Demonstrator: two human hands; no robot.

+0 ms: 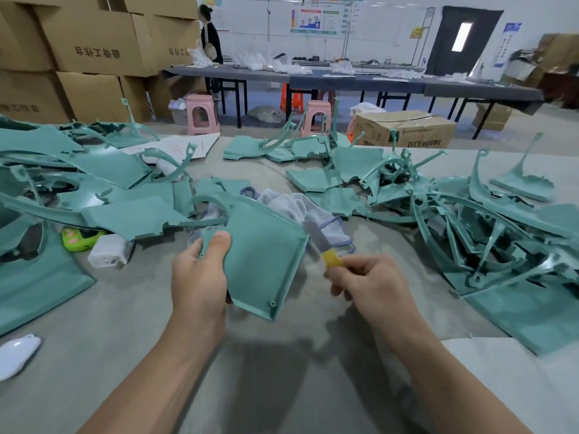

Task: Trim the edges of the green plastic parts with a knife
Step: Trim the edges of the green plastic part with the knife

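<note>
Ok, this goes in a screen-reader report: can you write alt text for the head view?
A person's left hand grips a flat green plastic panel above a grey table, while the right hand holds a yellow-handled knife at the panel's right edge. Piles of similar green parts lie on both sides.

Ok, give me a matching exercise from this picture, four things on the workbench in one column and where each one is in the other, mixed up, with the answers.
Things:
1. knife
2. green plastic part
3. white charger
4. grey cloth

Places:
A. on the table, left of the left hand
B. gripped by the left hand
C. lying behind the held part
D. gripped by the right hand

Pairs: 1-D, 2-B, 3-A, 4-C
</note>
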